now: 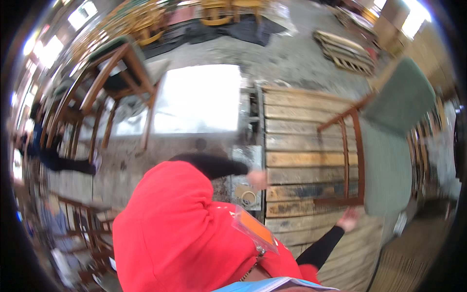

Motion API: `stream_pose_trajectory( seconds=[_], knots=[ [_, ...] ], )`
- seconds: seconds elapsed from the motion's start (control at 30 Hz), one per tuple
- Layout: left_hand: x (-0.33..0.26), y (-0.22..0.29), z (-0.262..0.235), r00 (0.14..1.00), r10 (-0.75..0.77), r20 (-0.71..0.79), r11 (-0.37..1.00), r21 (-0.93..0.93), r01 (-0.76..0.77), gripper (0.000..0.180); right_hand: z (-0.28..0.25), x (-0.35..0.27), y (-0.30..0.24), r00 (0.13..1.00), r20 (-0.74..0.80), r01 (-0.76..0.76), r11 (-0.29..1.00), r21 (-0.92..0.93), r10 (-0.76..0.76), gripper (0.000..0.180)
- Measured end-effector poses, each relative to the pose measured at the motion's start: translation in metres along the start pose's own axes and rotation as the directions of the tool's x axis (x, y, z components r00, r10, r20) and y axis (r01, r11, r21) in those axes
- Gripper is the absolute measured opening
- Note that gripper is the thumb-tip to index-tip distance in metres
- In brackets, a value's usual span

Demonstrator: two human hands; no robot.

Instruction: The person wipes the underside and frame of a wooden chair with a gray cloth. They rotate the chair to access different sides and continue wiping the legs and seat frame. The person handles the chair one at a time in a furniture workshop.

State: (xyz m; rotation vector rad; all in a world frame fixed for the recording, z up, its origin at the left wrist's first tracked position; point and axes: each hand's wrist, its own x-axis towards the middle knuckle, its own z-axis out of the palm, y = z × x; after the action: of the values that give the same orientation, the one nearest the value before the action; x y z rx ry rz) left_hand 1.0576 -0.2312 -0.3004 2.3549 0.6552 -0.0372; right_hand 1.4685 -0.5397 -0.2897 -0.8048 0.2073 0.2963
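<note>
A chair (386,165) with green-grey upholstery and a reddish-brown wooden frame lies tipped over on a slatted wooden platform (287,141). My right hand (348,220) is beside the chair's near wooden leg and seat edge, its fingers seemingly stretched toward them. Whether it touches the chair I cannot tell. Smeared by motion, my left hand (258,179) hovers at the platform's left edge, and its fingers do not show clearly. Just below it is a roll of tape (248,198), which looks like a pale ring on a small surface.
A table with a shiny white cover (197,100) stands ahead to the left. Beside it is another upholstered wooden chair (121,68). A person in dark clothes (53,151) is at the far left. Stacked wooden parts (344,51) and cardboard boxes (430,53) lie at the far right.
</note>
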Motion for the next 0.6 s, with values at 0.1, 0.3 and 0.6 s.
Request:
stream_pose_trajectory(
  seconds=[0.1,0.3,0.6],
  knots=[
    [-0.241,-0.104,-0.011,0.632,-0.629,0.453,0.741,0.105,0.663,0.039,-0.062,-0.107,0.081,0.973,-0.222,-0.001,0.959,-0.282,-0.064,0.029],
    [-0.549,-0.16,-0.083,0.145,-0.898,0.416,0.042,-0.248,0.968,0.042,-0.028,-0.355,0.252,0.644,-0.116,-0.444,0.247,-0.861,0.756,0.035],
    [-0.637,-0.245,-0.136,0.205,-0.91,-0.359,0.414,-0.808,0.42,0.042,0.243,-0.523,0.413,0.428,0.301,-0.253,0.433,-0.865,0.852,0.042]
  ],
)
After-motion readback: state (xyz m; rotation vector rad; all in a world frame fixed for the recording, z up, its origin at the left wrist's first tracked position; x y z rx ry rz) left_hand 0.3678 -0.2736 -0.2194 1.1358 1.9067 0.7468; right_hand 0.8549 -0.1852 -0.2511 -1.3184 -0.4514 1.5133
